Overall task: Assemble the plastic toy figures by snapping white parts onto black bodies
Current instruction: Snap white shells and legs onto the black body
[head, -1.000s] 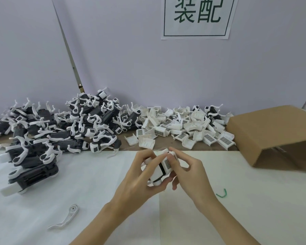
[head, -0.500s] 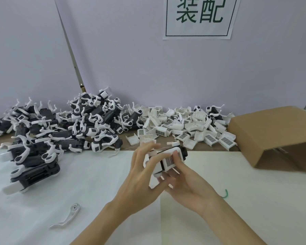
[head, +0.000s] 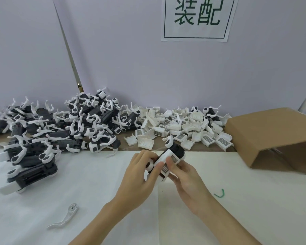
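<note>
While one figure is being worked at centre, most of the batch looks done: a large heap of assembled figures fills 9 to 11 o'clock. A stray white arm piece lies alone at 7 o'clock. Left hand has fingers curled round the black body; right hand pinches the white part against it, thumb on the grille. Seating not confirmed, judged mid-snap. Pile of loose white parts at 12 to 1 o'clock: many remain. Cardboard box at 2 o'clock.
</note>
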A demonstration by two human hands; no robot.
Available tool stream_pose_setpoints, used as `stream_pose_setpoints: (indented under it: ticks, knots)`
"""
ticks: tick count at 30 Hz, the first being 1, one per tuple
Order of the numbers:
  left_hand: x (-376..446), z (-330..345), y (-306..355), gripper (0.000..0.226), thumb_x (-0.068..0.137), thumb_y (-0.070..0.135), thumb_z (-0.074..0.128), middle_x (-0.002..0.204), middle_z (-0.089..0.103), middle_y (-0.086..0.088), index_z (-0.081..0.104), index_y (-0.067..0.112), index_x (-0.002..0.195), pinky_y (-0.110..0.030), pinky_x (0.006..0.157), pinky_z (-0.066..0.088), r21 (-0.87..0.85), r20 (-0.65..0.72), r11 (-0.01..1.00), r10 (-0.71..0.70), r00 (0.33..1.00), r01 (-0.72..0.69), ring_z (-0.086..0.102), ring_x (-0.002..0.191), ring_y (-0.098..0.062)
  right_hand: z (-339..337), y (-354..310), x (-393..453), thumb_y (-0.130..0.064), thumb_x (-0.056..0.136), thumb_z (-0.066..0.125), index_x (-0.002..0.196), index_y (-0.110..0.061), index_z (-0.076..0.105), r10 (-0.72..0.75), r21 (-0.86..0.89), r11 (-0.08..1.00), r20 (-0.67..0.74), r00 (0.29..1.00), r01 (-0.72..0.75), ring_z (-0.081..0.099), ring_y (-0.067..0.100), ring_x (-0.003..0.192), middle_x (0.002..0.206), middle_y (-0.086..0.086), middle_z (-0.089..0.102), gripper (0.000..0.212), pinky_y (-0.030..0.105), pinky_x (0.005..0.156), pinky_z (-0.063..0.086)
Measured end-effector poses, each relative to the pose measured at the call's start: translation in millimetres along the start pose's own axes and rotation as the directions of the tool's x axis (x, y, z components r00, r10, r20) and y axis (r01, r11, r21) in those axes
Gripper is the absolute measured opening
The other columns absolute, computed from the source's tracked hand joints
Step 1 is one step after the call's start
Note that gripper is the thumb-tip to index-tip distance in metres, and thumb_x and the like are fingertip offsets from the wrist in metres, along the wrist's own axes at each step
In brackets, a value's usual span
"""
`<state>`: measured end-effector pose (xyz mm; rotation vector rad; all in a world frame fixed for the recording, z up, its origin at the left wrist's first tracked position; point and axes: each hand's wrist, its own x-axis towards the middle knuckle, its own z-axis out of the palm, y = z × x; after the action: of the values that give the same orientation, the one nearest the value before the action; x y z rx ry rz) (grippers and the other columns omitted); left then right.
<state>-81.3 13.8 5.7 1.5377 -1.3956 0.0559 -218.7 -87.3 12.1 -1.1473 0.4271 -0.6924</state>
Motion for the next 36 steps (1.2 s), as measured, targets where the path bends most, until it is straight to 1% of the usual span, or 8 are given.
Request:
stream_pose_setpoints:
  ticks: [7,10,13,17,22,26,31,36]
  knots:
    - [1,3,-3,0.018,0.106,0.041,0.054,0.103,0.067,0.015,0.066,0.029,0.110,-0.033,0.089,0.051,-0.116,0.023,0.978,-0.172,0.985,0.173,0.063,0.105,-0.013,-5,-2,2,-0.034,0.097,0.064,0.126,-0.010,0.071,-0.039,-0.131,0.990,0.044,0.998,0.044,0.068,0.018,0.121,0.125,0.007,0.074,0.038,0.032,0.103,0.048]
    - [3,3,-7,0.011,0.104,0.034,0.064,0.105,0.073,0.019,0.070,0.031,0.112,-0.033,0.096,0.052,-0.165,0.107,0.958,-0.220,0.970,0.236,0.067,0.107,-0.008,-5,-2,0,-0.033,0.100,0.064,0.121,-0.019,0.074,-0.114,-0.322,0.940,0.028,0.993,0.117,0.068,0.009,0.119,0.120,-0.005,0.076,0.027,0.027,0.098,0.046]
    - [5,-1,-9,0.005,0.102,0.027,0.069,0.099,0.075,0.017,0.074,0.027,0.103,-0.026,0.094,0.047,-0.198,0.113,0.943,-0.249,0.962,0.267,0.068,0.103,-0.007,-3,-2,0,-0.040,0.096,0.066,0.120,-0.021,0.075,-0.127,-0.331,0.935,0.027,0.992,0.128,0.069,0.010,0.117,0.118,-0.005,0.077,0.032,0.031,0.102,0.048]
    - [7,-5,-7,0.005,0.099,0.030,0.073,0.094,0.071,0.018,0.073,0.027,0.095,-0.030,0.097,0.042,-0.073,0.039,0.981,-0.178,0.983,0.180,0.063,0.105,-0.008,-1,1,1,-0.038,0.091,0.070,0.119,-0.018,0.077,-0.122,-0.245,0.963,-0.024,0.992,0.113,0.069,0.017,0.120,0.118,0.001,0.077,0.035,0.040,0.111,0.045]
    - [4,-1,-1,0.033,0.096,0.064,0.057,0.106,0.068,0.024,0.066,0.034,0.107,-0.026,0.109,0.028,0.091,-0.019,0.994,-0.051,0.998,0.053,0.059,0.117,-0.002,-7,-2,3,-0.032,0.097,0.063,0.125,-0.009,0.074,-0.005,-0.025,1.000,0.057,0.998,0.006,0.067,0.021,0.124,0.128,0.011,0.073,0.038,0.035,0.108,0.044]
    - [6,-6,-11,0.032,0.094,0.054,0.067,0.101,0.070,0.019,0.071,0.026,0.109,-0.039,0.112,0.033,0.173,-0.016,0.985,0.025,1.000,-0.022,0.062,0.106,-0.002,-10,-4,7,-0.020,0.088,0.075,0.142,-0.005,0.057,0.106,0.092,0.989,0.071,0.992,-0.112,0.069,0.028,0.116,0.131,0.017,0.069,0.059,0.042,0.111,0.048]
    - [8,-9,-23,0.033,0.099,0.050,0.070,0.101,0.065,0.015,0.071,0.020,0.111,-0.036,0.115,0.032,0.396,0.067,0.855,0.336,0.939,-0.334,0.062,0.104,-0.012,-17,-4,5,-0.011,0.084,0.083,0.145,-0.033,0.056,-0.005,-0.142,0.990,0.076,0.997,0.015,0.068,0.028,0.120,0.127,0.012,0.071,0.069,0.041,0.106,0.053]
    - [10,-11,-16,0.027,0.099,0.043,0.069,0.096,0.063,0.019,0.070,0.017,0.106,-0.036,0.109,0.034,0.245,0.002,0.927,0.293,0.956,-0.284,0.060,0.099,-0.006,-15,-4,4,-0.038,0.072,0.092,0.113,-0.025,0.076,-0.107,-0.268,0.958,0.010,0.994,0.105,0.070,0.018,0.099,0.111,0.007,0.075,0.046,0.049,0.107,0.052]
